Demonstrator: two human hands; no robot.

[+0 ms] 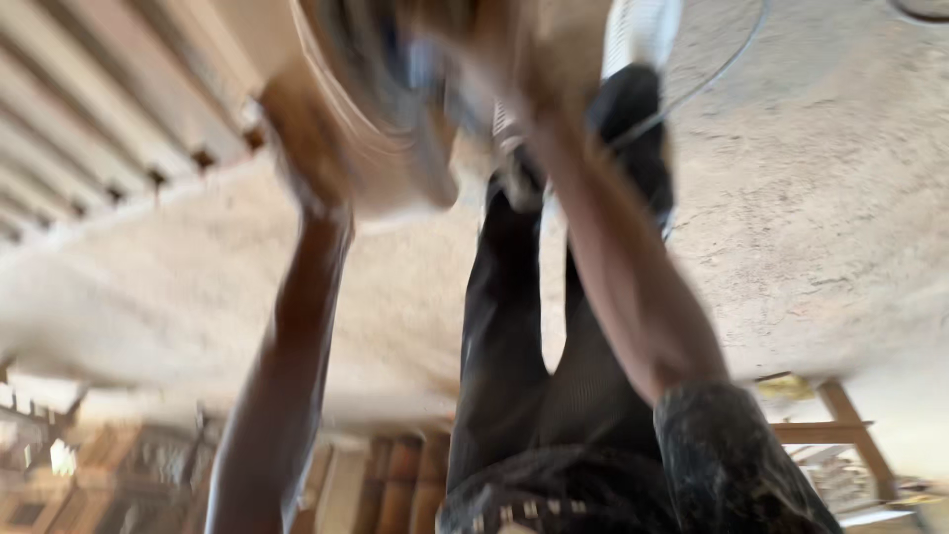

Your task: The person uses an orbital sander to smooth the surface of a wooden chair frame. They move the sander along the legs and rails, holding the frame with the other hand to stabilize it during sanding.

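Blurred view: the left hand [311,168] grips a wooden board's [395,129] edge; the right hand [514,89] steadies it, grip unclear. Both hands should hold firmly above the concrete floor [820,218].

Woodworking shop, rough concrete floor [820,198], stacked timber slats [89,129], wooden frames [840,430]

— Where are the arms?
— Both stretch away from the camera. The bare left hand [314,163] is blurred, fingers seemingly curled.
— And the other?
— The bare right hand [514,89] is too smeared to judge its grip.
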